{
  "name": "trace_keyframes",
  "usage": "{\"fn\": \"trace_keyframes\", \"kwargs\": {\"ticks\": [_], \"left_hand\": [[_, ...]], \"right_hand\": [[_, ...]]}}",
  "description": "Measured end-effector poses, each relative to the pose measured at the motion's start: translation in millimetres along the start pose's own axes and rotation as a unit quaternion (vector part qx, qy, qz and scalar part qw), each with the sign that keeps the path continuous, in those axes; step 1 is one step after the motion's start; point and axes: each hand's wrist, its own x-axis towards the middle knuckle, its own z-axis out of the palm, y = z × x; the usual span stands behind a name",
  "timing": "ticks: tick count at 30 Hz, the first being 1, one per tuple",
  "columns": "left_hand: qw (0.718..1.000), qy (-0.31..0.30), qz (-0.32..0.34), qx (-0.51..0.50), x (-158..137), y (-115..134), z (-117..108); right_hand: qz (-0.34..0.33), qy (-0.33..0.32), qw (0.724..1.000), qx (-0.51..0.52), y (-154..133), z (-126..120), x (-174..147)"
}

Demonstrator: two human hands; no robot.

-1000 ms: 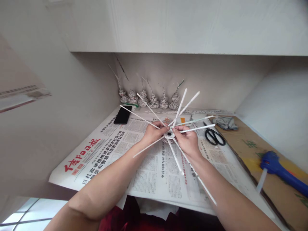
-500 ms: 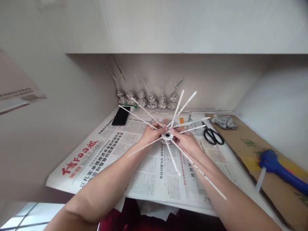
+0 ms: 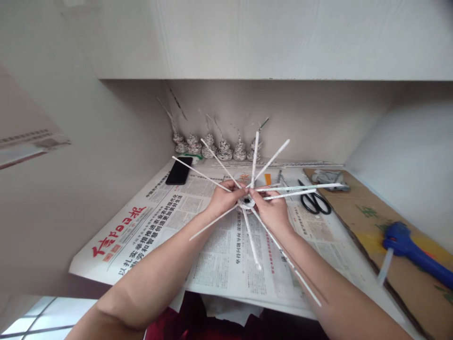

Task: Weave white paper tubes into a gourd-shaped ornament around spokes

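A small woven piece of rolled newspaper is held above the newspaper sheet, with several white paper sticks fanning out from it in all directions. My left hand pinches its left rim, thumb on top. On the other side my right hand grips the rim and the base of the paper sticks that point right. A dark hole shows at the middle of the weave. The underside of the piece and some fingertips are hidden.
Several gourd-shaped woven paper pieces line the back wall. A black phone lies at the left. Right of my hands are black scissors, crumpled plastic, and a blue glue gun on cardboard. An overhanging white panel spans the top.
The paper sticks on the right have swung downward and farther right under my right hand. One upright stick has tilted left. Both hands stay on the woven piece.
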Motion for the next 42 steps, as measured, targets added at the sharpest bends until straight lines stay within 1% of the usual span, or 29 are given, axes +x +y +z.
{"fn": "trace_keyframes", "kwargs": {"ticks": [2,4,7,10,14,19,21,23,25,27,29,32,35,39,40,42], "left_hand": [[1.000,0.014,0.016,0.000,-1.2,0.2,2.4],[0.999,0.027,0.033,0.007,-2.7,0.6,4.5],[0.998,0.021,0.046,0.031,-4.9,1.5,5.9],[0.995,0.011,0.067,0.078,-7.4,3.6,5.9],[0.983,0.034,0.105,0.148,-10.5,7.0,5.8],[0.977,-0.021,0.131,0.169,-8.2,8.1,1.6],[0.974,-0.017,0.131,0.184,-6.3,8.2,-0.8],[0.971,-0.005,0.133,0.198,-5.3,8.8,-2.3],[0.969,-0.003,0.138,0.207,-5.2,10.1,-3.1],[0.968,-0.010,0.138,0.211,-5.1,11.4,-4.1],[0.971,-0.019,0.123,0.203,-4.0,11.9,-6.4],[0.985,-0.039,0.068,0.157,0.2,10.4,-11.9],[0.995,-0.045,-0.002,0.093,4.3,7.7,-14.9],[0.996,-0.036,-0.081,0.026,3.9,7.8,-10.9],[0.995,-0.036,-0.090,0.019,2.9,8.5,-9.3],[0.996,-0.035,-0.081,0.023,0.2,10.5,-6.5]], "right_hand": [[-0.013,0.015,0.999,-0.034,1.0,-0.2,0.2],[-0.001,0.032,0.999,-0.042,2.8,-0.2,1.6],[0.055,0.043,0.997,-0.013,1.2,0.1,3.2],[0.109,0.031,0.993,0.022,-7.4,0.7,1.9],[0.153,0.021,0.985,0.078,-16.0,0.8,0.7],[0.176,0.018,0.972,0.154,-15.2,-1.6,3.8],[0.190,0.008,0.967,0.171,-16.7,-2.6,3.8],[0.190,-0.024,0.965,0.179,-18.7,-3.2,2.7],[0.175,-0.050,0.967,0.179,-19.2,-3.3,1.6],[0.155,-0.047,0.973,0.167,-17.4,-2.9,1.2],[0.143,-0.022,0.979,0.142,-14.4,-2.3,1.6],[0.150,-0.001,0.981,0.119,-11.6,-0.9,2.4],[0.159,0.000,0.979,0.125,-11.3,0.8,2.0],[0.148,0.001,0.980,0.129,-11.2,2.2,0.6],[0.148,0.001,0.981,0.128,-11.3,2.1,0.5],[0.148,0.002,0.981,0.123,-12.0,1.5,0.3]]}}
